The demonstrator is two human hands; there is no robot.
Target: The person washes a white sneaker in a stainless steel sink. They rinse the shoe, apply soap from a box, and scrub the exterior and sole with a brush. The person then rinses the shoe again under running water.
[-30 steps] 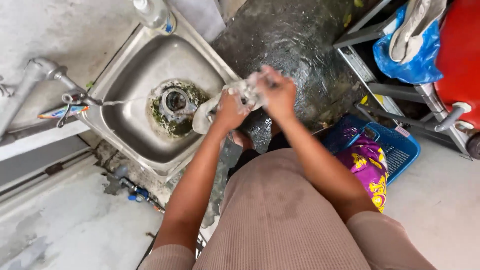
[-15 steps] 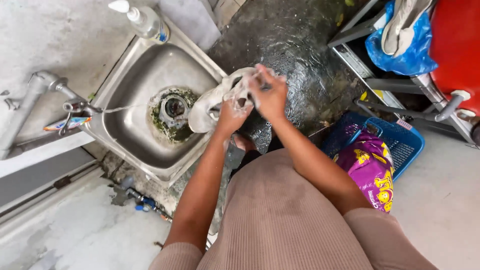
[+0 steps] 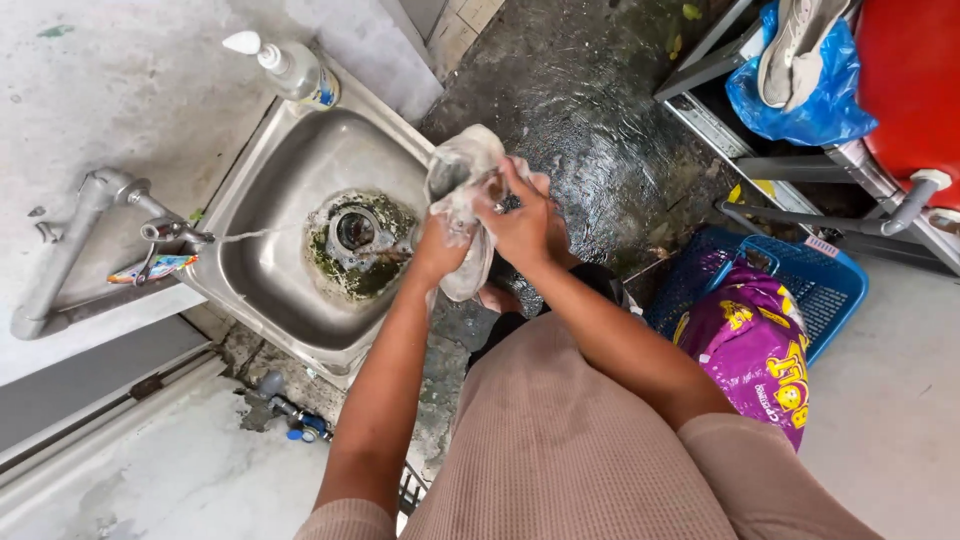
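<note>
Both hands, left (image 3: 440,245) and right (image 3: 520,225), clenched around wet cloth (image 3: 462,175) above sink (image 3: 300,170). Possibly slipping toward grimy drain (image 3: 355,232), grip being soapy.

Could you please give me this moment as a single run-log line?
left hand: grips wet cloth | right hand: grips same cloth | place: over sink edge | tap: running

The person wears a short-sleeved top of a dull brownish-pink knit with a fine waffle-like texture, its fabric filling the lower middle of the view. The sleeves end above the elbows, leaving both forearms bare down to the left hand (image 3: 440,250) and the right hand (image 3: 520,222). No watch, ring or glove shows on either wrist or hand.
</note>
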